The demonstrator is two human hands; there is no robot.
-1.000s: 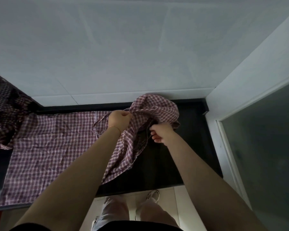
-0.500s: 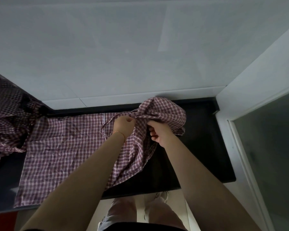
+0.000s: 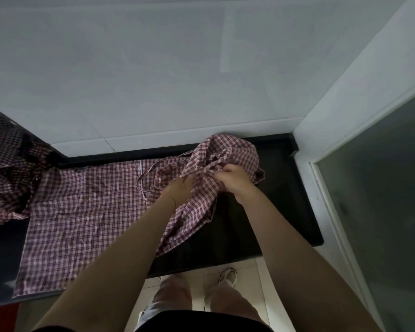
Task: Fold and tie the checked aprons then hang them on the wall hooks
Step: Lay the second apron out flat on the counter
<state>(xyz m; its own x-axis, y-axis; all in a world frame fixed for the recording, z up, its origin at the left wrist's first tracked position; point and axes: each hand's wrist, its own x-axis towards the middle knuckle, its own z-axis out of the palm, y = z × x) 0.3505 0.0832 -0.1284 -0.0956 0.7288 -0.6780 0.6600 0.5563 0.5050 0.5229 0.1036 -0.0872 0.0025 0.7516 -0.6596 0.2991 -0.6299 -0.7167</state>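
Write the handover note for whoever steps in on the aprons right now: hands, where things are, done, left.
Left hand: grips the bunched apron from the left.
Right hand: fingers curled into the same bunch.
The bunch is lifted over the right part of the black counter, its tail hanging down to it. A second apron lies flat to the left; more checked cloth is heaped at far left.
Done: nothing visibly tied or hung.
Left: fold, tie, hang. No hooks in view.

Bare arms, thin wrist band [image 3: 173, 202], black top, pale trousers [image 3: 170, 293], white shoes [image 3: 228, 277].
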